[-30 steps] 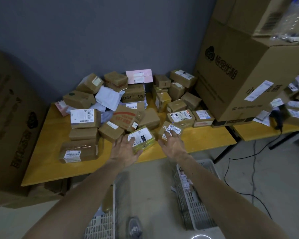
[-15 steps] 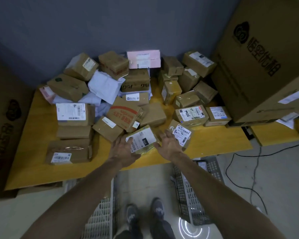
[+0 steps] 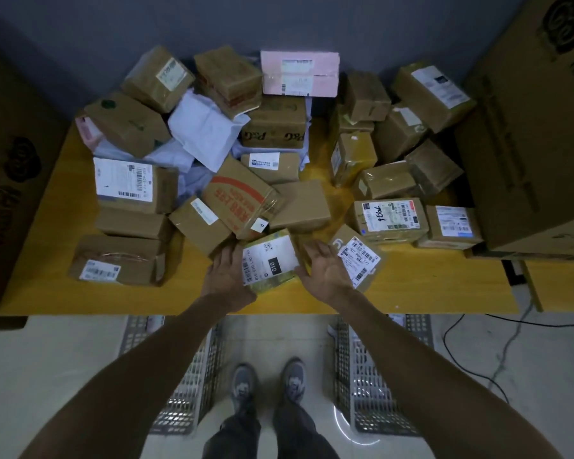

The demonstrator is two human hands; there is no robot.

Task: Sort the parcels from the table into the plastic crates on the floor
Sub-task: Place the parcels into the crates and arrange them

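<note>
Sorting looks barely begun: the labelled parcel (image 3: pixel 272 260) lies on the table (image 3: pixel 47 260) between the left hand (image 3: pixel 227 276) and right hand (image 3: pixel 325 270), whose straight fingers press its sides, with the heaped parcels (image 3: pixel 272 127) beyond the fingertips and the left crate (image 3: pixel 193 376) and right crate (image 3: pixel 371 376) below the wrists showing little inside

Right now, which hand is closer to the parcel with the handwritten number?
Right. The right hand is just below-left of the handwritten-number parcel; the left hand is farther left, past the yellow-green parcel.
</note>
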